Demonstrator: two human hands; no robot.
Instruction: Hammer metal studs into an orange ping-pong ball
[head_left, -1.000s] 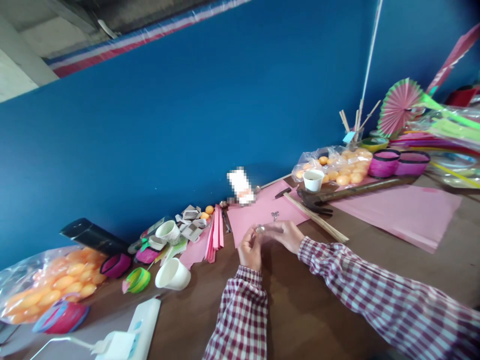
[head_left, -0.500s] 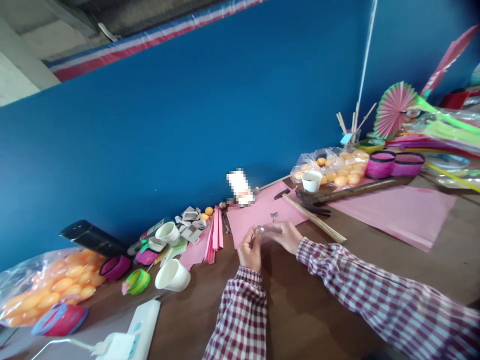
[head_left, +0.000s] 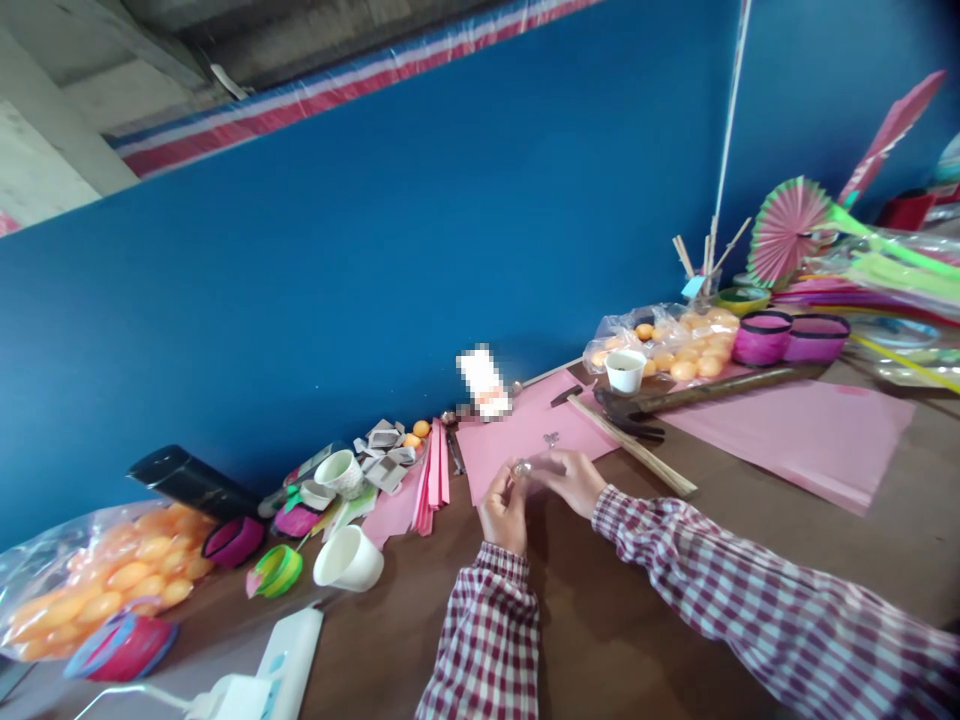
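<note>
My left hand (head_left: 504, 508) is closed, with a small shiny round silvery piece (head_left: 521, 467) pinched between thumb and fingertips; its exact kind is too small to make out. Close on its right, my right hand (head_left: 576, 482) reaches toward that piece, its fingertips blurred and touching or almost touching it. Both hands are over the near edge of a pink sheet (head_left: 510, 440). Just beyond them a few small silvery bits (head_left: 552, 438) lie on the sheet.
A hammer (head_left: 630, 405) and a wooden-handled tool (head_left: 637, 450) lie to the right. White cups (head_left: 349, 560), bags of orange balls (head_left: 127, 570) and a power strip (head_left: 289, 650) stand left. A blue wall (head_left: 375, 250) rises behind the table.
The camera view has shifted slightly, so everything sits a little lower and to the right. Both hands stay together around the silvery piece, with little visible movement.
</note>
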